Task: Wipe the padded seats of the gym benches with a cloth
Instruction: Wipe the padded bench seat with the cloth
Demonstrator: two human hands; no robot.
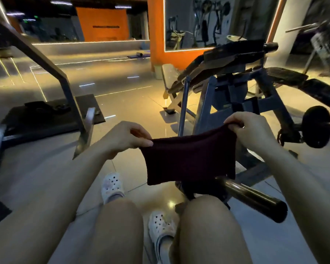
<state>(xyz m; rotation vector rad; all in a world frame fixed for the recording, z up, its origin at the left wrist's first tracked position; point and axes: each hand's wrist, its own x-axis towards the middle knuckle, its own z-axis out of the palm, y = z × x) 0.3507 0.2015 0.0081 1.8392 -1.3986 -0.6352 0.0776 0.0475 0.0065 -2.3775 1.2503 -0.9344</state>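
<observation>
cloth point(191, 159): dark maroon, stretched mid-frame, hanging above knees
L hand point(126, 139): pinching cloth's left top corner
R hand point(250, 130): gripping right top corner
bench point(234, 56): padded, upper right, behind cloth

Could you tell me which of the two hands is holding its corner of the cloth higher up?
The right hand; it pinches its corner of the dark cloth higher than the left hand does.

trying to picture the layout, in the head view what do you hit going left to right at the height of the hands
black floor mat → left hand → dark cloth → right hand → black foam roller pad
</observation>
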